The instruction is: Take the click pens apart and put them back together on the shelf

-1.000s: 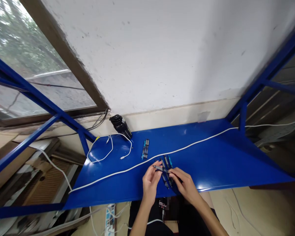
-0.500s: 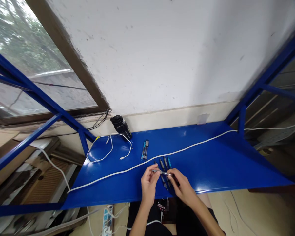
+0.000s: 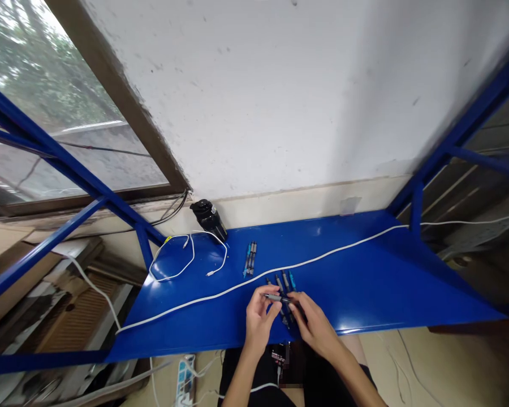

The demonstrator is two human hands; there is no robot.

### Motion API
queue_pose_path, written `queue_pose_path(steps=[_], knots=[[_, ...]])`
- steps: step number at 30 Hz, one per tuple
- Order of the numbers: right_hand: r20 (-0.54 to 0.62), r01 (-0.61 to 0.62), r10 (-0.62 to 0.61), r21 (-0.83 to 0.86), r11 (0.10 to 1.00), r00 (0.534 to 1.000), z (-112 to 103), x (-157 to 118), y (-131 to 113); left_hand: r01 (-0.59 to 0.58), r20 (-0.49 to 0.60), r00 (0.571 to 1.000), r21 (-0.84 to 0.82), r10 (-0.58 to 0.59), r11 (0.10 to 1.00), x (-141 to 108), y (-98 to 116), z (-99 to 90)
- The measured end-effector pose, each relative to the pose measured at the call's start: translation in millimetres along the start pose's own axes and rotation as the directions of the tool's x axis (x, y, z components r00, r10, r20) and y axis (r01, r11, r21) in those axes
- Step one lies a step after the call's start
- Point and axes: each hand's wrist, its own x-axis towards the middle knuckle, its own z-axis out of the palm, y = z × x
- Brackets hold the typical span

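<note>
With the pen [image 3: 273, 297] pinched between your left hand [image 3: 258, 321] and right hand [image 3: 318, 328] over the table's [image 3: 377, 282] near side, a loose fingertip could drop it onto the loose pens [image 3: 279, 281], or a low knuckle could knock them askew.

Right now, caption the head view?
Both hands hold a pen above the blue table, near a white cable.
</note>
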Motion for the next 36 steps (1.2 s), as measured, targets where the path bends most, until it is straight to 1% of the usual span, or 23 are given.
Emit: queue_pose_path(steps=[2, 4, 6, 9, 12, 15, 17, 23, 26, 29, 31, 34, 36], knots=[[-0.004, -0.005, 0.005, -0.031, 0.999, 1.000, -2.0, 1.3, -2.2, 0.057, 0.030, 0.998, 0.003, -0.057, 0.998, -1.0, 1.5, -0.7], [0.013, 0.003, -0.003, -0.032, 0.999, 1.000, -4.2, 3.8, -4.3, 0.082, 0.001, 0.997, 0.029, -0.082, 0.996, -1.2, 1.3, -0.6], [0.025, 0.016, -0.017, 0.014, 1.000, 1.000, -4.8, 5.7, -5.3, 0.063, -0.031, 0.998, 0.050, -0.062, 0.997, -1.0, 1.0, 0.5], [-0.021, 0.040, -0.038, 0.078, 0.996, 0.999, -2.5, 6.0, -4.7, 0.050, -0.012, 0.999, 0.049, -0.050, 0.998, -1.3, 2.9, 3.1], [-0.053, 0.029, -0.027, 0.037, 0.999, 0.998, -0.4, 4.5, -4.7, 0.061, 0.001, 0.998, 0.020, -0.061, 0.998, -2.5, 6.1, 5.0], [-0.023, 0.038, -0.039, -0.044, 0.998, 0.999, -0.4, 4.1, -6.1, 0.051, -0.014, 0.999, 0.006, -0.051, 0.999, -3.1, 6.8, 5.7], [-0.020, 0.064, -0.065, -0.062, 0.996, 0.998, 0.1, 4.7, -5.4, 0.045, -0.012, 0.999, 0.007, -0.045, 0.999, -3.1, 6.1, 5.8], [-0.055, 0.073, -0.072, 0.005, 0.997, 0.996, 6.0, 5.2, 4.2, 0.033, 0.026, 0.999, 0.007, -0.033, 0.999, -2.5, 7.5, 6.7], [-0.066, 0.063, -0.061, 0.015, 0.998, 0.996, 7.5, 4.4, 5.8, 0.030, 0.025, 0.999, 0.010, -0.030, 1.000, -2.8, 9.0, 7.3], [-0.070, 0.066, -0.065, 0.019, 0.998, 0.995, 8.1, 3.8, 5.6, 0.027, 0.027, 0.999, 0.016, -0.027, 1.000, -2.6, 5.8, 6.2], [-0.077, 0.079, -0.077, 0.019, 0.997, 0.994, 7.8, 3.6, 5.3, 0.019, 0.002, 1.000, 0.009, -0.019, 1.000, -1.3, 1.0, 4.4], [-0.112, 0.092, -0.089, 0.027, 0.995, 0.990, 5.6, 3.9, 3.7, 0.015, -0.084, 0.996, -0.031, -0.018, 0.999, 1.9, -6.6, 1.4], [-0.109, 0.084, -0.080, 0.035, 0.996, 0.991, 3.0, 4.4, 1.6, 0.024, -0.100, 0.995, -0.047, -0.029, 0.999, 3.6, -9.1, 0.6]])
